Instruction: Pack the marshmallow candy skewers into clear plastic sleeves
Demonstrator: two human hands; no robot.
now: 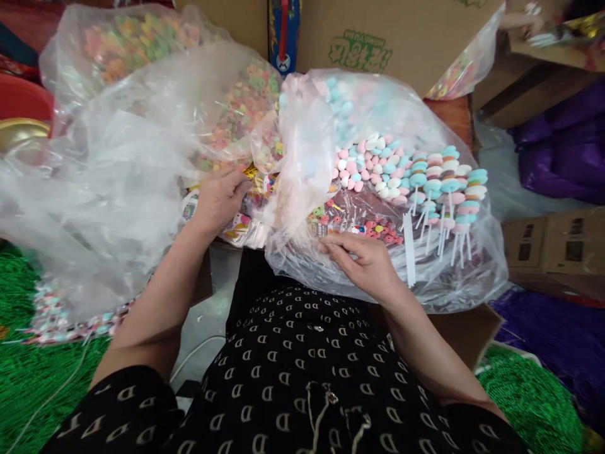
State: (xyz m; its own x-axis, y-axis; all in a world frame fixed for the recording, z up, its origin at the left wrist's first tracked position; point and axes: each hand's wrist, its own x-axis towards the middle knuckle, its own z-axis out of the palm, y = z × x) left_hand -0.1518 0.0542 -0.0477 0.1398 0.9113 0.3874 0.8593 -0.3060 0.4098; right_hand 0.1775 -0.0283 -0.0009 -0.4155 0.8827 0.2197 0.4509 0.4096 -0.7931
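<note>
My left hand [220, 198] is closed, with its fingertips at a bunch of gold ties [255, 176] beside small printed packets [243, 230]. What it holds is hidden. Over the near edge of a clear plastic bag [302, 157], my right hand [366, 261] has its thumb and fingers pinched together; anything between them is too small to name. Right of it lie white sticks [409, 249] and skewers of pink, white and blue candies [449, 176]. Loose heart-like candies [373, 167] spill from the bag. Red ring candies [387, 232] lie just beyond my right hand.
Large clear bags [137, 50] of coloured candies cover the left and back. A cardboard box [359, 38] stands behind. Green strands [529, 397] lie on both sides of me, with purple bundles [562, 145] at right. Another person's hand [524, 22] shows at top right.
</note>
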